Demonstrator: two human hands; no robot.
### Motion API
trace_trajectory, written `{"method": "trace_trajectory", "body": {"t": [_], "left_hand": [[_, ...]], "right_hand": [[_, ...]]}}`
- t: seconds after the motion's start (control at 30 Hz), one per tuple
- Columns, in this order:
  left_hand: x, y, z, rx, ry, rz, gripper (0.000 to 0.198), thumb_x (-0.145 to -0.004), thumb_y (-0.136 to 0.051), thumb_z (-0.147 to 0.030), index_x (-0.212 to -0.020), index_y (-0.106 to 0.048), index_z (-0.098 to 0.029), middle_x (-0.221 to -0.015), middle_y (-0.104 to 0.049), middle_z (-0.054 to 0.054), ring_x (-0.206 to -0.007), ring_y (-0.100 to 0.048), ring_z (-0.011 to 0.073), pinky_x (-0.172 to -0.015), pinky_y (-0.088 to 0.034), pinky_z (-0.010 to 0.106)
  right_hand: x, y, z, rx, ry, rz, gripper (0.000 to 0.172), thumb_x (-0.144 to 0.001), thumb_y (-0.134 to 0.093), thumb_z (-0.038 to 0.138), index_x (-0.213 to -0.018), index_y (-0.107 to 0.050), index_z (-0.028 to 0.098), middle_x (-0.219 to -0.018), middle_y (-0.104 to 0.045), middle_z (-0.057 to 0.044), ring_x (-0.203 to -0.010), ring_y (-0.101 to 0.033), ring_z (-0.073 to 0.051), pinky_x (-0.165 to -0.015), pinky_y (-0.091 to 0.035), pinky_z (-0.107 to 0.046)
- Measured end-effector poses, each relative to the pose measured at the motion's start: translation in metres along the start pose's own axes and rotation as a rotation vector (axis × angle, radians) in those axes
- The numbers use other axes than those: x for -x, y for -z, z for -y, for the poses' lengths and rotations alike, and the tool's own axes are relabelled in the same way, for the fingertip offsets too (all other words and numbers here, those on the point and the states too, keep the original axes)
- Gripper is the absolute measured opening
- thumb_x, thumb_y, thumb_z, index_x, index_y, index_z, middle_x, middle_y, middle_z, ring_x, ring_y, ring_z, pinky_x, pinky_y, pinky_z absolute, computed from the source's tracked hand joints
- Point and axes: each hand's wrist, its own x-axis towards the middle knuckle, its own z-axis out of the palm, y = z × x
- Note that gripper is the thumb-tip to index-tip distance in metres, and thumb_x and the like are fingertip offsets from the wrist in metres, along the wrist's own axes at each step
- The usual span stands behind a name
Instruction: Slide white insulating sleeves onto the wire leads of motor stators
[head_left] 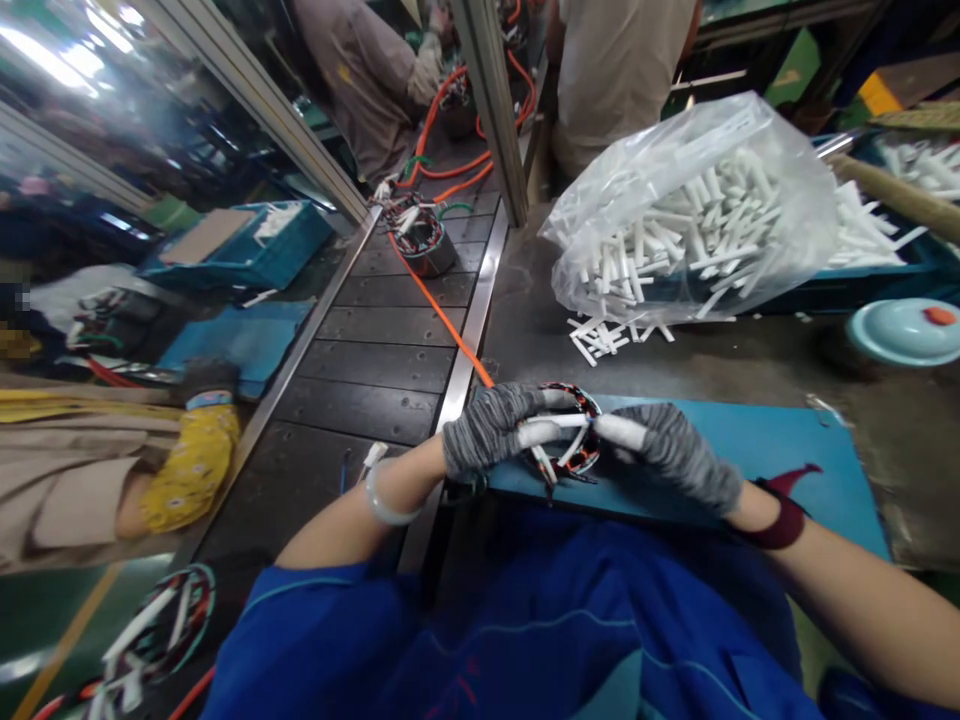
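Note:
A motor stator (583, 455) with copper-red windings and white tubes on its leads lies in front of me on a blue mat. My left hand (495, 428), in a grey knit glove with white fingertips, is closed on a white insulating sleeve (568, 421) held across the stator's top. Gloved the same way, my right hand (667, 448) pinches at the sleeve's right end; whatever is between those fingertips is too small to make out. The fingers partly cover the winding.
A clear bag (697, 210) of white tubes lies beyond the mat (787, 450), with loose tubes (600, 338) before it. At right stands a blue-lidded container (907, 332). The slatted conveyor (375, 350) at left carries another stator (427, 245) with an orange cord. Co-workers sit nearby, one with a yellow sleeve (191, 465).

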Motion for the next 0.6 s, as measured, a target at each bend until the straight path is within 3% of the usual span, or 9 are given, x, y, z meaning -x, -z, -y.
{"method": "trace_trajectory", "body": {"t": [0.1,0.17,0.23,0.3,0.4,0.5,0.6], "left_hand": [[-0.008,-0.008,-0.010,0.043,0.057,-0.016,0.039,-0.098,-0.056,-0.037,-0.130,-0.065,-0.019,-0.116,-0.075,0.007,-0.105,-0.071,0.0215,-0.094,-0.054,0.032],[-0.011,-0.010,-0.013,0.051,0.095,-0.046,0.038,-0.098,-0.055,-0.038,-0.128,-0.066,-0.018,-0.117,-0.075,0.008,-0.106,-0.071,0.0224,-0.095,-0.054,0.033],[-0.009,-0.011,-0.014,0.073,0.105,-0.041,0.037,-0.098,-0.054,-0.037,-0.128,-0.067,-0.019,-0.120,-0.075,0.007,-0.110,-0.070,0.0227,-0.098,-0.053,0.034],[-0.005,-0.010,-0.014,0.104,0.103,-0.010,0.037,-0.099,-0.053,-0.037,-0.129,-0.066,-0.020,-0.124,-0.074,0.006,-0.114,-0.069,0.0226,-0.102,-0.051,0.034],[0.001,-0.009,-0.013,0.134,0.113,-0.013,0.040,-0.100,-0.051,-0.037,-0.134,-0.063,-0.020,-0.132,-0.070,0.006,-0.121,-0.065,0.0222,-0.108,-0.048,0.035],[0.005,-0.008,-0.013,0.161,0.137,0.018,0.041,-0.100,-0.048,-0.033,-0.138,-0.060,-0.021,-0.135,-0.068,0.007,-0.124,-0.063,0.0217,-0.111,-0.046,0.037],[0.009,-0.006,-0.012,0.153,0.129,0.073,0.044,-0.100,-0.045,-0.032,-0.142,-0.057,-0.021,-0.138,-0.065,0.007,-0.129,-0.060,0.0225,-0.113,-0.045,0.039]], "right_hand": [[-0.002,0.019,0.004,-0.258,-0.151,0.105,0.061,-0.101,-0.039,0.059,-0.052,-0.036,0.022,-0.048,-0.039,0.003,-0.046,-0.038,-0.011,-0.052,-0.038,-0.029],[0.000,0.028,0.000,-0.297,-0.200,0.109,0.058,-0.096,-0.049,0.062,-0.056,-0.048,0.021,-0.053,-0.048,0.002,-0.052,-0.044,-0.012,-0.055,-0.041,-0.029],[0.004,0.033,-0.010,-0.175,-0.131,0.036,0.044,-0.090,-0.063,0.061,-0.074,-0.065,0.020,-0.070,-0.064,0.000,-0.066,-0.057,-0.015,-0.064,-0.049,-0.029],[0.009,0.034,-0.021,-0.095,0.013,-0.029,0.038,-0.084,-0.073,0.056,-0.102,-0.072,0.023,-0.098,-0.073,-0.004,-0.091,-0.067,-0.021,-0.081,-0.056,-0.034],[0.011,0.029,-0.033,-0.235,0.214,0.089,0.041,-0.091,-0.068,0.046,-0.130,-0.067,0.031,-0.134,-0.066,-0.005,-0.125,-0.062,-0.023,-0.106,-0.051,-0.040],[0.002,0.023,-0.034,-0.434,0.268,0.233,0.037,-0.099,-0.059,0.039,-0.136,-0.063,0.036,-0.143,-0.061,-0.001,-0.133,-0.056,-0.021,-0.115,-0.045,-0.041],[-0.013,0.021,-0.026,-0.421,0.282,0.266,0.041,-0.100,-0.056,0.046,-0.138,-0.061,0.034,-0.138,-0.065,-0.002,-0.126,-0.062,-0.021,-0.110,-0.048,-0.037]]}}
